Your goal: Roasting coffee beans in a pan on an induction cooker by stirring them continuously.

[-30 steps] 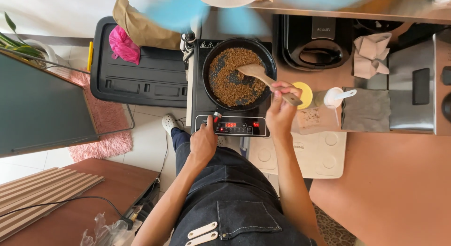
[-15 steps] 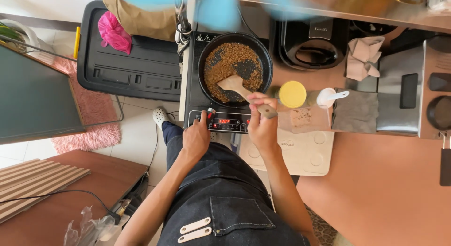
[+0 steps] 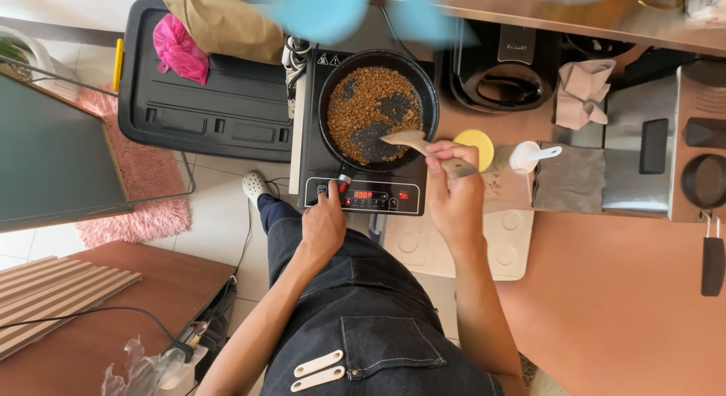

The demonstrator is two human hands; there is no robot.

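Just ahead of the right hand point(image 3: 454, 195), a wooden spatula point(image 3: 423, 148) is gripped closed, blade in the frying pan point(image 3: 378, 108) among browned crumbs point(image 3: 370, 101). Pan handle is pinched by the left hand point(image 3: 324, 226) on the cooktop point(image 3: 363, 193). Stirring's underway, probably; bare patches likely want scraping next.

The pan handle point(image 3: 345, 178) at 6 o'clock of the pan point(image 3: 378, 108) is mostly hidden under the left hand point(image 3: 324, 226). The right hand point(image 3: 454, 192) covers most of the wooden spatula point(image 3: 414, 142) handle. Blurred blue shapes point(image 3: 333, 10) at 12 o'clock cannot be identified. The brown paper bag point(image 3: 227, 21) is cut off by the top edge. The jar under the yellow lid point(image 3: 475, 142) stays unseen. The clear plastic point(image 3: 140, 366) at 7 o'clock runs off the bottom edge.
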